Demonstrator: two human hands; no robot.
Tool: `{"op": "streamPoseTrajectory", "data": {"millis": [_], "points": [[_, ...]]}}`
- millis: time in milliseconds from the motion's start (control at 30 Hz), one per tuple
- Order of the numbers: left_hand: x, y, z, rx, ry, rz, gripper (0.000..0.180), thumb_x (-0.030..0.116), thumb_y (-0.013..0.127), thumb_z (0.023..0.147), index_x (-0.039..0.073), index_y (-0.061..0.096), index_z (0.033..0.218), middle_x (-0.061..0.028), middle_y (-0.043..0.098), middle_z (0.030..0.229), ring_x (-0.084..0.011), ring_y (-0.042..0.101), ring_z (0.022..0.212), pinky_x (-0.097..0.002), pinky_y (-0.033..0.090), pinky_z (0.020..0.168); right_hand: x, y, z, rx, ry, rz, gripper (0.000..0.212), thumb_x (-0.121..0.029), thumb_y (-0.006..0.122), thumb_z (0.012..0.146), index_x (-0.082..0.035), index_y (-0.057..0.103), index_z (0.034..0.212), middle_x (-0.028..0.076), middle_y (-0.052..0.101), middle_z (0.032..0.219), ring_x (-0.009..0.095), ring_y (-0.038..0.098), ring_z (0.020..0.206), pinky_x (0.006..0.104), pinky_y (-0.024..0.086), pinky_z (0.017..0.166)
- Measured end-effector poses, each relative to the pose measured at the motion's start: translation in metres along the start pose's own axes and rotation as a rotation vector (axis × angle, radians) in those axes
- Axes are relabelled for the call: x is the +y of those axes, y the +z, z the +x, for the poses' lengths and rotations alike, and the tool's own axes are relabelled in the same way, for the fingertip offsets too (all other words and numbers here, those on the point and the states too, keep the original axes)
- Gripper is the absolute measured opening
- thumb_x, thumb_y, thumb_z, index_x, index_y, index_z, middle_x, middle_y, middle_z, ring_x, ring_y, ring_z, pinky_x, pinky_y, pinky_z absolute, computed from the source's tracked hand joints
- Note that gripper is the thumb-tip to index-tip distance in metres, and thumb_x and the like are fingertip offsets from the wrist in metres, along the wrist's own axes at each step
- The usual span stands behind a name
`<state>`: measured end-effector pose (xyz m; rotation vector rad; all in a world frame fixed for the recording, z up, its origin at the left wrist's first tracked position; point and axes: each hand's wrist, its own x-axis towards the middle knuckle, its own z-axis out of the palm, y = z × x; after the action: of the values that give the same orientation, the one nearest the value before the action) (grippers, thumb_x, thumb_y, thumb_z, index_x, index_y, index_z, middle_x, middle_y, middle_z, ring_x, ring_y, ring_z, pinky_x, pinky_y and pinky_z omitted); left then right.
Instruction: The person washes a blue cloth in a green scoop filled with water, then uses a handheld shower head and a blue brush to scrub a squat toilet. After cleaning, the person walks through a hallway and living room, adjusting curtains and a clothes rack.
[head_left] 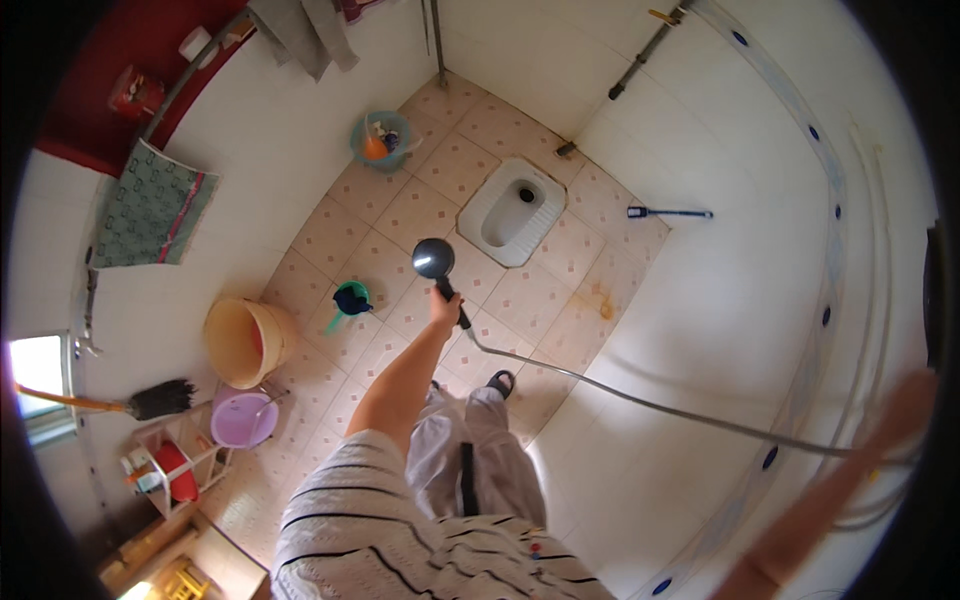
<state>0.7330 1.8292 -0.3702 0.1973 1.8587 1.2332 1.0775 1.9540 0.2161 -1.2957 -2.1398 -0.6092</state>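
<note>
My left hand [444, 306] is closed around the black handle of a shower head [433, 259], held out in front of me above the tiled floor. From the handle's lower end a metal shower hose [600, 386] runs right towards the wall. My right hand [905, 402] reaches up at the far right edge, near the wall and the hose end; it is blurred and in shade, so its fingers do not show clearly. Beyond the shower head, a white squat toilet [511, 212] is set into the floor.
A green dipper [361, 288] with something dark in it, a blue basin [400, 133], a yellowish bucket [225, 340] and a purple bucket [238, 420] stand to the left. A blue-handled brush [675, 212] is at the right wall. A dark broom [165, 399] hangs left.
</note>
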Motion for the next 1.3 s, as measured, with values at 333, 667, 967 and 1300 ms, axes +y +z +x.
{"op": "streamPoseTrajectory", "data": {"millis": [333, 667, 967, 1300], "points": [[-0.05, -0.031, 0.036, -0.302, -0.196, -0.133, 0.039, 0.004, 0.059, 0.087, 0.019, 0.042, 0.119, -0.0029, 0.048, 0.108, -0.0206, 0.057, 0.103, -0.0508, 0.053, 0.07, -0.112, 0.268, -0.28, -0.415, 0.517, 0.642, 0.04, 0.006, 0.057, 0.077, -0.001, 0.056, 0.116, 0.017, 0.049, 0.126, 0.033, 0.049, 0.116, 0.0405, 0.04, 0.097], [-0.08, -0.009, 0.067, -0.029, -0.21, -0.108, 0.038, -0.001, 0.055, 0.087, 0.017, 0.039, 0.118, -0.0033, 0.046, 0.109, -0.0233, 0.057, 0.104, -0.0552, 0.054, 0.075, -0.118, 0.274, -0.358, -0.576, 0.644, 0.644, 0.036, 0.005, 0.054, 0.076, -0.003, 0.058, 0.111, 0.017, 0.053, 0.118, 0.033, 0.05, 0.113, 0.0398, 0.04, 0.096], [-0.106, -0.02, 0.082, 0.035, -0.179, 0.078, 0.041, 0.005, 0.06, 0.085, 0.014, 0.038, 0.118, -0.0059, 0.047, 0.111, -0.0243, 0.058, 0.095, -0.0432, 0.057, 0.059, -0.181, 0.28, -0.386, -0.685, 0.735, 0.81, 0.031, 0.0, 0.053, 0.079, -0.003, 0.059, 0.109, 0.016, 0.053, 0.116, 0.032, 0.051, 0.109, 0.0386, 0.041, 0.093], [-0.123, -0.018, 0.078, -0.028, -0.111, 0.14, 0.045, 0.002, 0.059, 0.085, 0.014, 0.039, 0.123, -0.008, 0.05, 0.112, -0.0253, 0.059, 0.094, -0.0423, 0.056, 0.064, -0.178, 0.28, -0.413, -0.672, 0.742, 0.815, 0.032, 0.001, 0.054, 0.078, -0.004, 0.058, 0.109, 0.016, 0.053, 0.115, 0.033, 0.051, 0.109, 0.0385, 0.042, 0.093]]}}
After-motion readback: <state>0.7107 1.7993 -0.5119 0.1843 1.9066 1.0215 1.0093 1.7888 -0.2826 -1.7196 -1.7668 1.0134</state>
